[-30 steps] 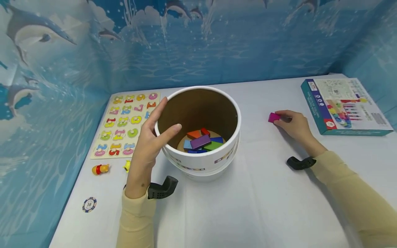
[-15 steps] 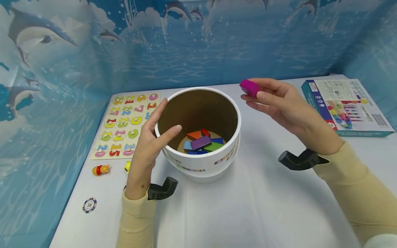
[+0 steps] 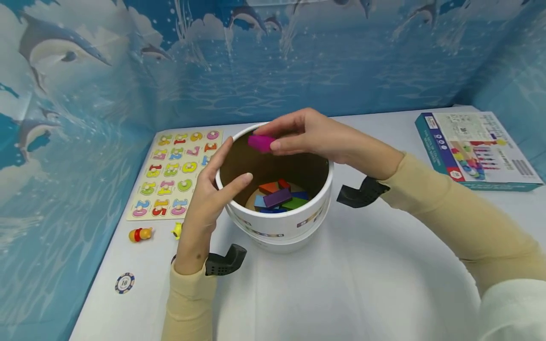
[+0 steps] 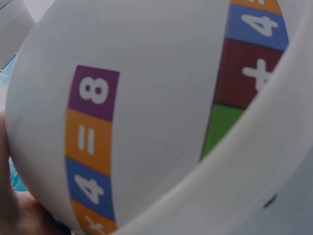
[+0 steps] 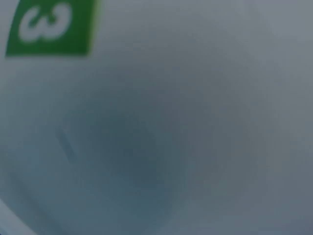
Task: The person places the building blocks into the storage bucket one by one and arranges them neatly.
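Note:
A white bucket [image 3: 279,229] stands mid-table with several coloured wooden blocks inside, among them a purple block [image 3: 277,198] and a green block [image 3: 294,203]. My left hand [image 3: 209,199] rests against its left rim, fingers straight and spread, thumb reaching over the opening. Number stickers [image 4: 92,137] on the bucket's outer wall fill the left wrist view, where part of that hand [image 4: 24,215] touches the wall. Above the bucket's mouth, my right hand [image 3: 311,137] pinches a magenta block [image 3: 261,143] between thumb and fingers. The right wrist view shows only blurred white wall and a green sticker [image 5: 54,24].
A number puzzle board [image 3: 170,175] lies left of the bucket. In front of it are a small bear figure [image 3: 141,234], a yellow toy [image 3: 177,230] partly behind the left wrist, and a poker chip [image 3: 124,283]. A flat toy box [image 3: 477,151] lies at the far right.
My right hand has lifted the magenta block off the table on the right and carried it left over the bucket. The left hand has kept its place at the rim.

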### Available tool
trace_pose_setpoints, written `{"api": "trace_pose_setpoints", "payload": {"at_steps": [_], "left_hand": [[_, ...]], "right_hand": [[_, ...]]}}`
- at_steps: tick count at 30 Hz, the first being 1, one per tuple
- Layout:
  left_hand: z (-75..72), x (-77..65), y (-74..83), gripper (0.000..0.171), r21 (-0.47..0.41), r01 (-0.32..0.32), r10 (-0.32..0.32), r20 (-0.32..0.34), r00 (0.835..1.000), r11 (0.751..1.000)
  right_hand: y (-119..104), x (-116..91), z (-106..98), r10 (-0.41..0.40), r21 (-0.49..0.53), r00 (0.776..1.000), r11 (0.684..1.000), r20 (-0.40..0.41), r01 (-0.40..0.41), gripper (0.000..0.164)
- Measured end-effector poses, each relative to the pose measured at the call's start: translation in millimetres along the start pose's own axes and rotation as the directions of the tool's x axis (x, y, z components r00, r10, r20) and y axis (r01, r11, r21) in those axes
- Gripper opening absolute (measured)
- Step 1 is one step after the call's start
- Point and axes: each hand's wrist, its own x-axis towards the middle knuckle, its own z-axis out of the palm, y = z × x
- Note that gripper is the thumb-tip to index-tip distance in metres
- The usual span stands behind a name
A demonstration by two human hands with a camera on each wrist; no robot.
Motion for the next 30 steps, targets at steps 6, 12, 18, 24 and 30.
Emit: {"api": "trace_pose_setpoints", "payload": {"at_steps": [6, 12, 18, 24, 30], "left_hand": [[-1.2, -0.2, 1.7, 0.073, 0.017, 0.000, 0.000, -0.005, 1.000, 1.000], [-1.9, 2.0, 2.3, 0.069, 0.015, 0.002, -0.002, -0.017, 1.000, 1.000], [-1.0, 3.1, 0.9, 0.068, 0.021, 0.016, -0.015, -0.029, 0.999, 1.000], [-2.8, 1.1, 0.5, 0.070, 0.065, -0.018, 0.021, -0.032, 0.999, 0.998], [-2.0, -16.2, -1.3, 0.060, 0.112, -0.010, 0.020, -0.089, 0.996, 0.994]], "right_hand": [[3, 12, 14, -0.044, -0.630, 0.989, 0.766, 0.144, 0.125, 0.034], [7, 4, 17, -0.303, -0.708, 0.953, 0.670, 0.014, 0.224, 0.033], [29, -35, 12, -0.540, -0.417, 0.775, 0.819, -0.328, 0.395, 0.031], [92, -94, -5, -0.372, -0.126, 0.651, 0.911, -0.662, 0.392, 0.030], [170, -158, -6, -0.272, -0.306, 0.582, 0.951, -0.766, 0.041, 0.026]]}}
